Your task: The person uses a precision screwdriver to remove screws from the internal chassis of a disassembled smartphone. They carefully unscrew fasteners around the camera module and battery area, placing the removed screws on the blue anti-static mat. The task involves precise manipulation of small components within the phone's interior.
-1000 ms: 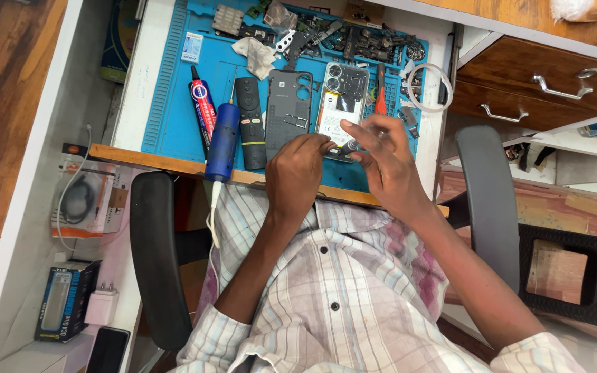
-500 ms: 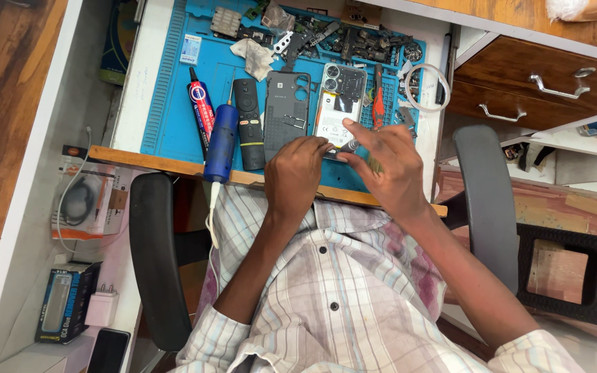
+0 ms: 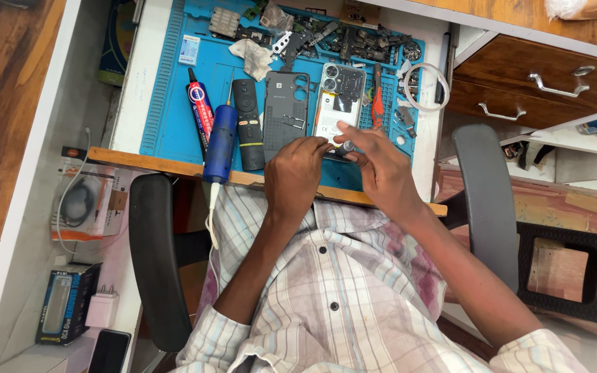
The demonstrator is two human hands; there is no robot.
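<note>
A jumble of small dark parts (image 3: 354, 41) is lying along the far edge of the blue mat (image 3: 167, 103), too small to be told apart. The opened phone (image 3: 336, 103) is lying near the mat's near right corner, its lower end being hidden by the hands. A small grey piece (image 3: 347, 146), hard to make out, is being pinched between the curled fingers of the left hand (image 3: 297, 173) and the right hand (image 3: 380, 169), just over the surface's near edge.
</note>
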